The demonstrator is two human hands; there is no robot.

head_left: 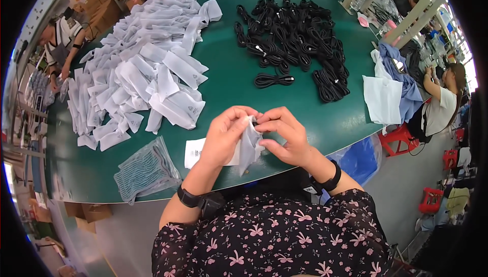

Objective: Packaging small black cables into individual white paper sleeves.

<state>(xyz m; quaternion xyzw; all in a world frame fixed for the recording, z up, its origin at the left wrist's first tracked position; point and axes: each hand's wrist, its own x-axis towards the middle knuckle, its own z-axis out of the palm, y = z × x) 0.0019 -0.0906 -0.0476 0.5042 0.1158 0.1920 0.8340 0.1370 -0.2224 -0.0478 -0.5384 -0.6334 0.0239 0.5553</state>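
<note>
A pale, translucent pouch (247,152) was held just below the centre of the frame, over the near side of the green desk (223,86). One side of its mouth was clamped between the thumb and fingers of the left hand (222,137). Its other side was touched by the right hand (288,137), whose thumb and fingers were bent about the mouth; whether they were clamped could not be told. White paper (194,154) was partly covered by the left hand. At lower left, striped fabric was enclosed in a clear bag (147,173). A heap of white pouches (168,73) was spread at upper left, and coiled black cables (297,33) were piled right of upper centre.
</note>
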